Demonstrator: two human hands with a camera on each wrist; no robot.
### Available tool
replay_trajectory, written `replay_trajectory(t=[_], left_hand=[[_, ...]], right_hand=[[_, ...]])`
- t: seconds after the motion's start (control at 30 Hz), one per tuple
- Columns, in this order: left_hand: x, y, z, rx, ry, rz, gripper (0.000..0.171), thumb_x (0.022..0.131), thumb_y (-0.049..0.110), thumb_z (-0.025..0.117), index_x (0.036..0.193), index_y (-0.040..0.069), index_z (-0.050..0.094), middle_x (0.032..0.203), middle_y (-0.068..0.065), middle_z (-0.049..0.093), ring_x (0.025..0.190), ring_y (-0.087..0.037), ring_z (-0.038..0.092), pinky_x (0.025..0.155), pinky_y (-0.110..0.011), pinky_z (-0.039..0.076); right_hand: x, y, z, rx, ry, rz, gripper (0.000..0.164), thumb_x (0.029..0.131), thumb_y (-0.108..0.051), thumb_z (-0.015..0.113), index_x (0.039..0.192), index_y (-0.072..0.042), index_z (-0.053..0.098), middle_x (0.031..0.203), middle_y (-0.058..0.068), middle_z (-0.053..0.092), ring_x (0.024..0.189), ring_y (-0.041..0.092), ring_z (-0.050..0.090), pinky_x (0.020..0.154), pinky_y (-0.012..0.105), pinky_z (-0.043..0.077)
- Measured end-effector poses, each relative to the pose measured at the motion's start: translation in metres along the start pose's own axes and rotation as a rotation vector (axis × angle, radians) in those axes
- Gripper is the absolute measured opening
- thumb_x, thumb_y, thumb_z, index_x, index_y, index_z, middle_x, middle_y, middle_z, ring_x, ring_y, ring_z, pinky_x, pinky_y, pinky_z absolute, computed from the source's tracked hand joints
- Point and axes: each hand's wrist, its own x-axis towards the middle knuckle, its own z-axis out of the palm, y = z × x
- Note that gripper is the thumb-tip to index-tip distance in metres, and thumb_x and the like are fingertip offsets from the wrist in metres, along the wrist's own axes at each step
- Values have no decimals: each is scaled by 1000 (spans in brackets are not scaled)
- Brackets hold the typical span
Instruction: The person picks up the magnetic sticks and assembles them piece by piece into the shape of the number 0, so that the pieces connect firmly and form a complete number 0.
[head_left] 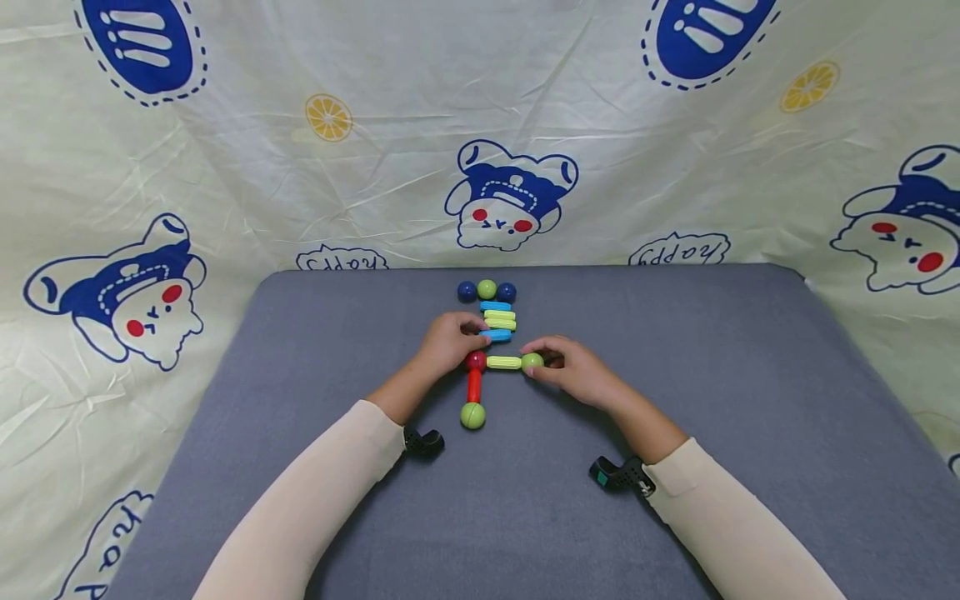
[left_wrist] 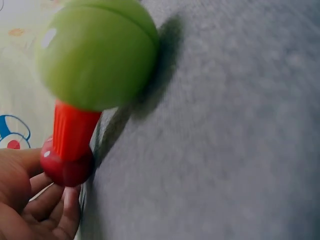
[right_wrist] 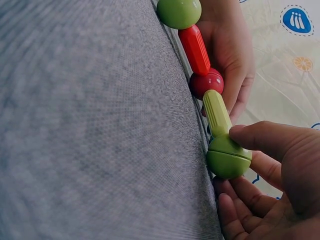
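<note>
On the grey table, a red ball (head_left: 476,361) joins a red stick (head_left: 474,386) and a yellow-green stick (head_left: 503,363), forming a corner. Each stick has a green ball at its other end: the near ball (head_left: 472,416) and the right ball (head_left: 532,362). My right hand (head_left: 577,372) holds the right green ball, its thumb and fingers about it in the right wrist view. Just beyond the red ball, my left hand (head_left: 452,340) pinches the left end of a blue stick (head_left: 497,336). The red ball partly hides the left fingers in the left wrist view.
Past the left hand lie two yellow sticks (head_left: 500,320) and another blue stick (head_left: 496,307). Behind them a green ball (head_left: 487,289) sits between two dark blue balls (head_left: 467,292). A printed cloth (head_left: 405,183) hangs beyond the table's far edge.
</note>
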Motion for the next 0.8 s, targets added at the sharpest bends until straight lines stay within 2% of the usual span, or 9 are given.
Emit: replay_trajectory(t=[0.2,0.37,0.47,0.63,0.73,0.8], left_hand=[[-8,-10,-11,-126,28,-27,20,90,16,77,108,8,74,109,-10,73,97,-22,66,75,-27,55],[-13,-19,-21,-165,56,-43,19,90,10,75,109,5,73,106,-13,72,90,-21,64,71,-24,55],[-15,-24,-27,-129,63,-57,20,91,9,73,110,5,73,105,-13,70,88,-21,62,70,-24,53],[-21,-25,-35,4,39,-71,22,93,12,70,115,6,74,110,-12,70,94,-23,62,79,-31,55],[-24,-23,-38,107,26,-39,26,92,12,68,116,5,74,109,-13,71,98,-25,63,86,-36,53],[-26,-22,-39,155,21,-13,26,91,11,68,115,3,75,105,-13,72,96,-25,63,86,-37,53]], right_hand=[[1,-1,1,5,-5,12,32,97,-17,69,127,-6,66,123,13,64,108,25,59,91,36,50],[1,0,2,-9,-2,39,31,97,-15,67,127,-7,64,120,14,63,101,24,59,82,32,50],[1,-1,1,-8,-6,33,30,98,-13,66,127,-6,64,119,16,62,96,24,59,76,32,50],[0,-3,1,-29,-8,5,29,98,-13,65,127,-6,66,120,16,60,97,23,57,81,32,49],[0,-3,2,-48,-5,-1,30,97,-14,66,127,-7,67,121,16,60,100,23,56,85,32,48],[1,-3,2,-58,-3,-4,30,97,-14,68,126,-8,68,123,16,60,102,23,56,87,32,49]])
